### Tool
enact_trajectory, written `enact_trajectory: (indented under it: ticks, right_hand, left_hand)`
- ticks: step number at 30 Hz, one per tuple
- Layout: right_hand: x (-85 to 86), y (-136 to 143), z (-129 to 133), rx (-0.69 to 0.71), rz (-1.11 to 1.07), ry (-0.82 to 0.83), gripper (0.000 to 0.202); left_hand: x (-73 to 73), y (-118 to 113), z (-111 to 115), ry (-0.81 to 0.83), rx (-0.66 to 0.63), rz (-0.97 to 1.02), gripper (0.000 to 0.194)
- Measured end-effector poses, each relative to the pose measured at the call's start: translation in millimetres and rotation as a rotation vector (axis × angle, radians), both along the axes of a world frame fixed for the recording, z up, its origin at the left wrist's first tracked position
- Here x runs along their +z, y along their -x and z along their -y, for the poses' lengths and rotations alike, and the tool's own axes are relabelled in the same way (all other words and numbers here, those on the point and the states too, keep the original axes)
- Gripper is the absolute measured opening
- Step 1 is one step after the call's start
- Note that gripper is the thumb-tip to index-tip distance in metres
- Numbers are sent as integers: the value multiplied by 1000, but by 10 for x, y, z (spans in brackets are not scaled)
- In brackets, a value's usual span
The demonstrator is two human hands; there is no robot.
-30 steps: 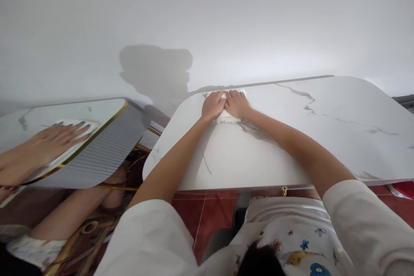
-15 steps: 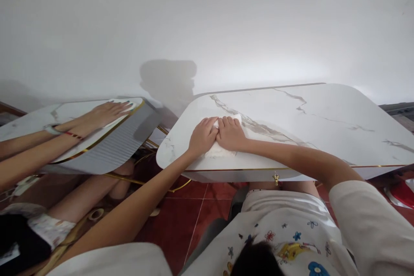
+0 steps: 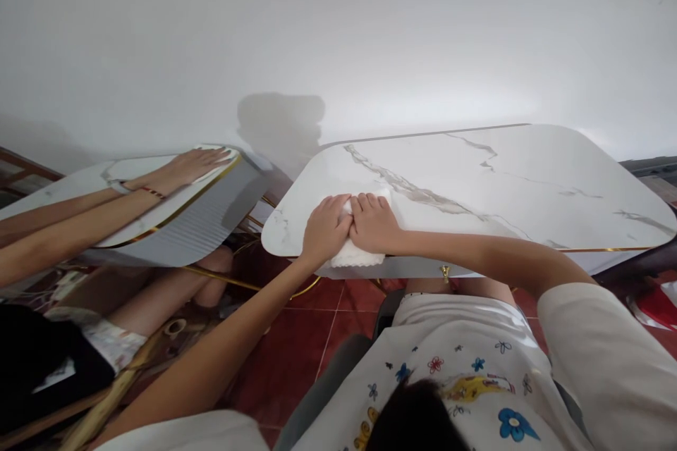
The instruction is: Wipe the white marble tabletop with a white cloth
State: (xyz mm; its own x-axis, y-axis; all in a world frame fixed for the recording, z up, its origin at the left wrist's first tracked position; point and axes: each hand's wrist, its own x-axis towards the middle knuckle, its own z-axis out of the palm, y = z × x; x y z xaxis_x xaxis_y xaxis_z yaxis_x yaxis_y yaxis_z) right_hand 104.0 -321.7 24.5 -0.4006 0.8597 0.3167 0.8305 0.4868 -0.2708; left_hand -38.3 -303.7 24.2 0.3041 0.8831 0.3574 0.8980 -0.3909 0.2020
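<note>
A folded white cloth (image 3: 355,255) with a wavy edge lies at the front left of a white marble-patterned tabletop (image 3: 534,183). Its near end hangs slightly over the gold-trimmed front edge. My left hand (image 3: 326,227) grips the cloth on its left side, fingers pointing away from me. Beside it, my right hand (image 3: 374,223) presses on the same cloth with fingers bent, the two thumbs close together. The cloth's middle is hidden under both hands.
On the left, another person's hands (image 3: 198,163) rest on a white cloth at the end of a second marble-patterned table (image 3: 58,190). A pale wall (image 3: 423,35) stands behind both tables. A small gold knob (image 3: 445,273) sticks out below my table's front edge.
Both my hands have drawn the cloth toward me, to the table's front edge. The other person's hands have slid farther along their table, to the right. The view has shifted slightly.
</note>
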Motion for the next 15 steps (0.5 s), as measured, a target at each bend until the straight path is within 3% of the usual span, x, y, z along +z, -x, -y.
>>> enact_trajectory:
  ticks: [8, 11, 15]
  right_hand:
    - [-52, -438, 1, -19, 27, -35, 52]
    - [-35, -493, -174, -3, 41, -24, 51]
    - [22, -560, -546, -34, 60, 44, 53]
  left_hand:
    - [18, -471, 67, 55, 30, -5, 51]
    - [49, -541, -87, 76, 33, 6, 48]
    - [66, -633, -469, 59, 15, 33, 46]
